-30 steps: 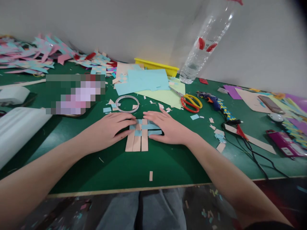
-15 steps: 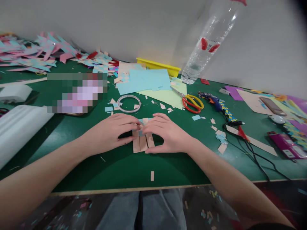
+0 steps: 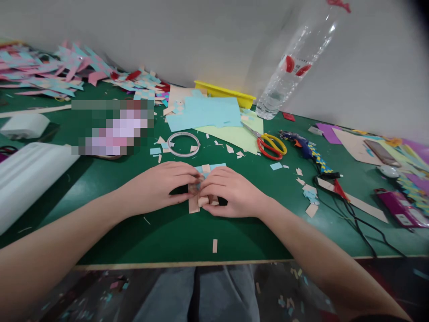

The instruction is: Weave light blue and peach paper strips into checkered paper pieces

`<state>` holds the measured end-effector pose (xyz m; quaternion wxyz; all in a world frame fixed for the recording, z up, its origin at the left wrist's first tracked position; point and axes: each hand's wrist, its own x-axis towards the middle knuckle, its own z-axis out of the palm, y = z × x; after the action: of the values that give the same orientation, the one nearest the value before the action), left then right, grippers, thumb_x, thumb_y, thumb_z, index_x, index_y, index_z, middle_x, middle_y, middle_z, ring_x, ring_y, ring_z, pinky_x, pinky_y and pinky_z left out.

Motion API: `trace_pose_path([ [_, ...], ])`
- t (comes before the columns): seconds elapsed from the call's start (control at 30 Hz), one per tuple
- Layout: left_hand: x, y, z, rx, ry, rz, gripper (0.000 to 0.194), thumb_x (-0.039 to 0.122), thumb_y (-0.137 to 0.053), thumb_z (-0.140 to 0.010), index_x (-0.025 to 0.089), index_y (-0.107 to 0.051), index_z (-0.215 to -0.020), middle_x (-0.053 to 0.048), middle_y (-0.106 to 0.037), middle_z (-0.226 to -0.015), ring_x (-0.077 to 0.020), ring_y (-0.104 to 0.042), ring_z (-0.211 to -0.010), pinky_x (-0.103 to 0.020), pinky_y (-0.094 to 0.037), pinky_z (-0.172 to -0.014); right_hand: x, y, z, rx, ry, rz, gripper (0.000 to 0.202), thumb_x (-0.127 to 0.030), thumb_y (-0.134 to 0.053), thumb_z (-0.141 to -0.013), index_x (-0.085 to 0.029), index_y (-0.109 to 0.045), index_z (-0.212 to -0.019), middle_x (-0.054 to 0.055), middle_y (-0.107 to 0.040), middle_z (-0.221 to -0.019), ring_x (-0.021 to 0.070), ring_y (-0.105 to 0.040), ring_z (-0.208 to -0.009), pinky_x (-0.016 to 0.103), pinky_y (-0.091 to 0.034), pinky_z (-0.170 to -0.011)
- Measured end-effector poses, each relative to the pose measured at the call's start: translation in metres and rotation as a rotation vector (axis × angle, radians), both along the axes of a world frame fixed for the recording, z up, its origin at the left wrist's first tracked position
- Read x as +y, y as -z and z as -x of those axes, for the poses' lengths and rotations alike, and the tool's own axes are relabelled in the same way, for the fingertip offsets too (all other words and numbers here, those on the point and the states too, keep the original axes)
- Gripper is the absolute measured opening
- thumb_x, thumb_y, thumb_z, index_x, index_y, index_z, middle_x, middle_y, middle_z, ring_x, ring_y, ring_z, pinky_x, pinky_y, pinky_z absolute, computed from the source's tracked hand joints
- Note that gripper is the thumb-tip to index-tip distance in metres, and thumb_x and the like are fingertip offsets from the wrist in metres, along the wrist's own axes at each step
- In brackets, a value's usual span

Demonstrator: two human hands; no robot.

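Woven paper strips (image 3: 193, 205), peach and light blue, lie on the green table between my two hands. My left hand (image 3: 162, 185) is closed at their left side, fingertips pressing on the weave and thumb near its lower edge. From the right, my right hand (image 3: 234, 190) has its fingers bent over the weave. Its thumb is against a peach strip (image 3: 203, 201) that curls upward. My fingers cover much of the weave's middle; a blue strip (image 3: 219, 166) shows past its far side.
Behind the hands are a tape roll (image 3: 183, 144), scissors (image 3: 271, 145) and light-blue paper sheets (image 3: 211, 112). A glue gun (image 3: 303, 147) with a black cable lies right. A water bottle (image 3: 288, 71) leans against the wall. A white box-like object (image 3: 36, 183) sits left.
A peach strip that lay flat at the near edge of the weave is now curled up by my right thumb. My hands have come slightly closer together. The view has shifted a little.
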<state>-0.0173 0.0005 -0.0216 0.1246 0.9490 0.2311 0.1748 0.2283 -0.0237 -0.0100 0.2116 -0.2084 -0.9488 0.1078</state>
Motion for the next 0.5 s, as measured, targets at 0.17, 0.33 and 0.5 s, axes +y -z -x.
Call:
trace_pose_path([
  [0.17, -0.001, -0.002, 0.000, -0.012, -0.001, 0.015, 0.023, 0.036, -0.053, -0.097, 0.023, -0.069, -0.107, -0.006, -0.070, -0.121, -0.0233, -0.061, -0.117, -0.037, -0.048, -0.101, -0.003, 0.004, 0.007, 0.052, 0.088, 0.009, 0.012, -0.023, -0.053, -0.092, -0.019, -0.060, -0.084, 0.005, -0.074, -0.093, 0.0191, -0.066, -0.093, 0.036, -0.045, -0.087],
  [0.33, -0.001, -0.003, 0.000, 0.007, -0.004, 0.017, 0.023, 0.034, -0.053, -0.097, 0.023, -0.069, -0.108, -0.006, -0.069, -0.123, -0.0233, -0.061, -0.118, -0.037, -0.048, -0.101, -0.007, 0.004, 0.014, 0.115, 0.211, 0.134, 0.016, -0.022, -0.055, -0.091, -0.019, -0.057, -0.076, 0.001, -0.068, -0.076, 0.0156, -0.060, -0.077, 0.033, -0.043, -0.082],
  [0.5, -0.001, -0.003, -0.002, 0.005, -0.035, 0.024, 0.024, 0.039, -0.055, -0.095, 0.024, -0.070, -0.107, -0.006, -0.068, -0.124, -0.0242, -0.061, -0.117, -0.039, -0.045, -0.103, -0.009, 0.000, 0.021, 0.191, 0.320, 0.266, 0.025, -0.025, -0.054, -0.092, -0.019, -0.057, -0.068, -0.001, -0.058, -0.061, 0.0135, -0.052, -0.065, 0.029, -0.039, -0.068],
])
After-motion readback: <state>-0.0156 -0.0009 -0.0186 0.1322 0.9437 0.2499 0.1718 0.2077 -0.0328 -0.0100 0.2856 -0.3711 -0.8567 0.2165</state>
